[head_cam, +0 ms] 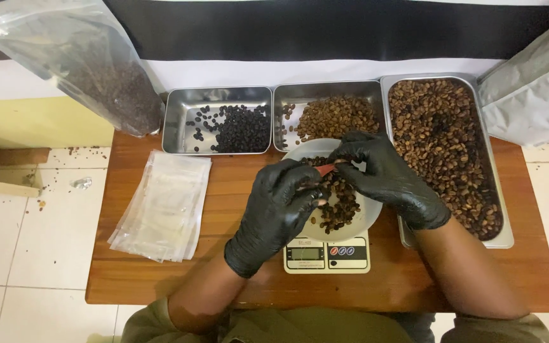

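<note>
Head view: left hand (274, 213) and right hand (386, 174), black-gloved, meet over white bowl (366, 216) of coffee beans (338, 203) on scale (327, 254) at worktop's front edge. Left fingers pinch small red item (325, 169); right fingers narrowed, contents indiscernible. Three steel trays (182, 124) along back edge, kept within reach, separating bean shades.

bowl (366, 219) on scale (326, 254) (3 trays (179, 121) behind)
</note>
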